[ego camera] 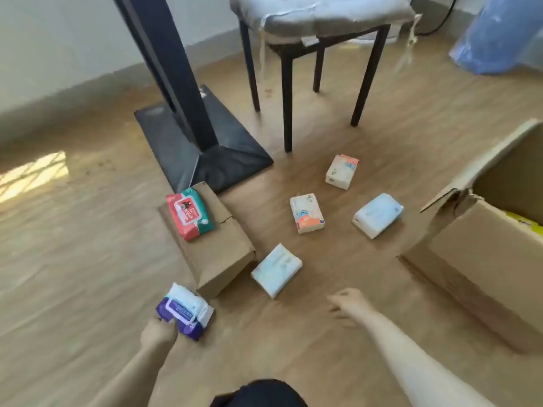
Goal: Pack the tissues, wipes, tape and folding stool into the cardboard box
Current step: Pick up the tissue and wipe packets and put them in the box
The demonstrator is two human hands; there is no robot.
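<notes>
Nearest to us, our left hand (157,333) has its grip closed on the purple wipes (183,314), low over the floor (73,259). Our right hand (351,308) hovers with fingers spread, holding nothing. Further out, four tissue packs (276,270) lie apart on the floor. Red wipes (189,215) rest on a small carton (223,257). The open box (484,259) stands at the right.
</notes>
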